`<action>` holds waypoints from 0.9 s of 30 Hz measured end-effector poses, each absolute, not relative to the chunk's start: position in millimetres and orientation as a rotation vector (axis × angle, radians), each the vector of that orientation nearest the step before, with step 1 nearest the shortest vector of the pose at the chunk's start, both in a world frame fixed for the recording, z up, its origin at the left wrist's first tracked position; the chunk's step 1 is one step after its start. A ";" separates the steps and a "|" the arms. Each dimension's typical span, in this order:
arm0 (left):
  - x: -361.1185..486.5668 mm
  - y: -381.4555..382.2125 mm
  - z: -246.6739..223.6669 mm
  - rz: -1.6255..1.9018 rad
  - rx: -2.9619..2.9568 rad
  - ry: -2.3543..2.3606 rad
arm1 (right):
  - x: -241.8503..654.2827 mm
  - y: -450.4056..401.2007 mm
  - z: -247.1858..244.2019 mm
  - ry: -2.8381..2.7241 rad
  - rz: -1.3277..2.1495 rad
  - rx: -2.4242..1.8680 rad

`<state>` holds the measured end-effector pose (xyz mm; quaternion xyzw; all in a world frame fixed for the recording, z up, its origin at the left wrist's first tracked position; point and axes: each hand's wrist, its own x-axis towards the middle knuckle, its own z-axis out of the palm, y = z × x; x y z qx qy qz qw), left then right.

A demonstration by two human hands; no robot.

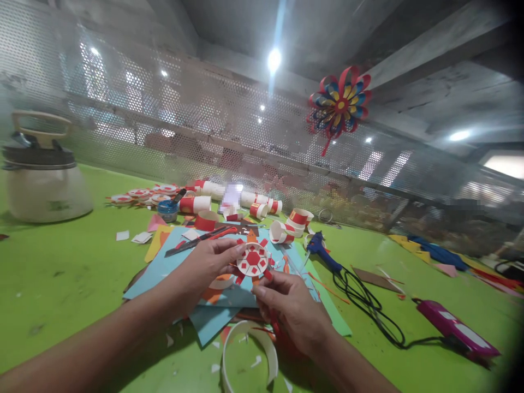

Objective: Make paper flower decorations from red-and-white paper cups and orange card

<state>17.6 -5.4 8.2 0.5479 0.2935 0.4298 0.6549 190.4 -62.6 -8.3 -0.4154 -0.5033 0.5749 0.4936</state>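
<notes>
A paper turtle (252,260), with a round white shell, red patches, red flippers and an orange head, is held up between my hands over light blue paper sheets (155,273). My left hand (215,259) pinches its left rim between thumb and fingers. On the lower right, my right hand (289,303) has its thumb and fingertips closed at the turtle's lower edge, near the orange tail. Something red partly shows under the right palm; I cannot make out what it is. A cut white paper-cup ring (249,349) stands on the table below. A box cutter (200,240) lies behind my left hand.
A blue glue gun (325,254) rests at right, its black cable running to a magenta power strip (456,327). Cut paper cups (196,204) and several finished turtles (139,194) sit behind. A blue jar (167,210) and a large kettle (45,174) stand left on the green table (61,289).
</notes>
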 end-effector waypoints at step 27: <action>16.1 -1.8 4.2 0.879 1.233 0.678 | 199.1 -56.0 0.6 -1.184 1.037 -1.150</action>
